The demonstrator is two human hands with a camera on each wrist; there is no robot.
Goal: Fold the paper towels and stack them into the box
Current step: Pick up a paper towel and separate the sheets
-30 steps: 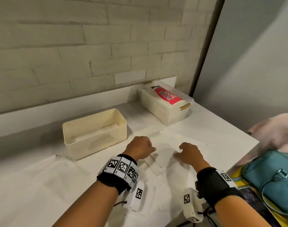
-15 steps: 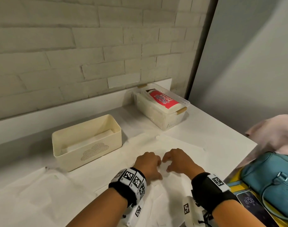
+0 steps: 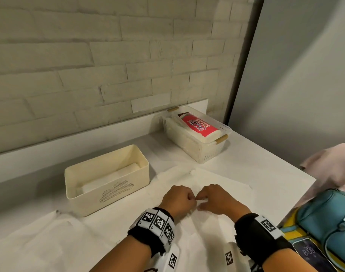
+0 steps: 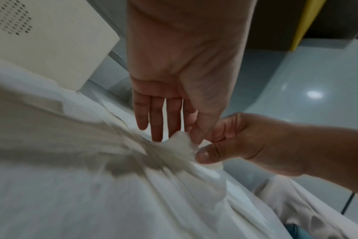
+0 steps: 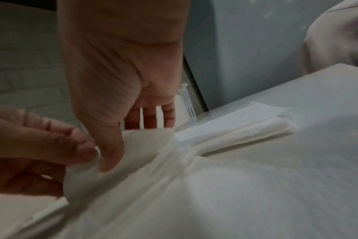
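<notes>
Both hands, the left hand (image 3: 178,199) and right hand (image 3: 219,199), pinch one paper towel (image 3: 212,183) together at six o'clock, while the box (image 3: 107,179), long axis nine-to-three, lies at ten o'clock, nearer the left.

The right hand (image 5: 121,90) pinches a raised edge of the paper towel (image 5: 194,194) with its thumb. The left hand (image 5: 37,145) pinches the same edge just beside it. A folded towel (image 5: 245,129) lies on the counter (image 5: 317,97) behind.
</notes>
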